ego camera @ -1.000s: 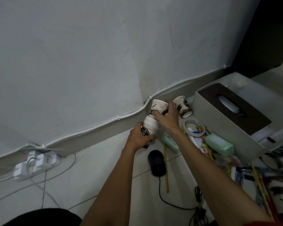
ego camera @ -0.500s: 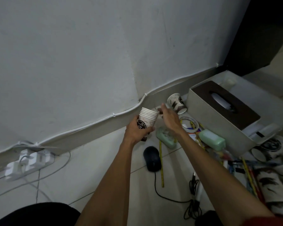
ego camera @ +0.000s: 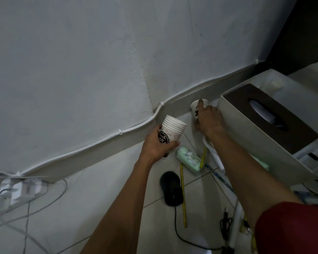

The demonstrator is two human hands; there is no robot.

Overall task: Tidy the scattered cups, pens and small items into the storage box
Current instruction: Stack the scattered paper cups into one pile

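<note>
Only the head view here, so here's what it shows. Your left hand (ego camera: 159, 143) is wrapped around a stack of paper cups (ego camera: 173, 130), thumb on the near side and fingers curled round the printed wall. So that's a proper grip, with the stack tilted and held up off the tiled floor (ego camera: 99, 189), mouths facing up and to the right.

Your right hand (ego camera: 209, 121) is further back, on a lone cup (ego camera: 195, 106) right at the baseboard (ego camera: 99, 154), just beside the corner of the white box with the dark slotted lid (ego camera: 246, 132). Your index finger lies up the cup's wall and the other fingers curl round the lower part. It looks clamped on, though your thumb is hidden.

On the floor under your arms there's a green packet (ego camera: 188, 159) just below the stack, a black mouse (ego camera: 171, 187) with its cord trailing toward you, and a yellow pencil (ego camera: 183, 195) lying right beside the mouse. Far left, a white power strip (ego camera: 17, 191) sits against the wall with loose cables around it. A red sleeve (ego camera: 292, 228) shows on your right arm.
</note>
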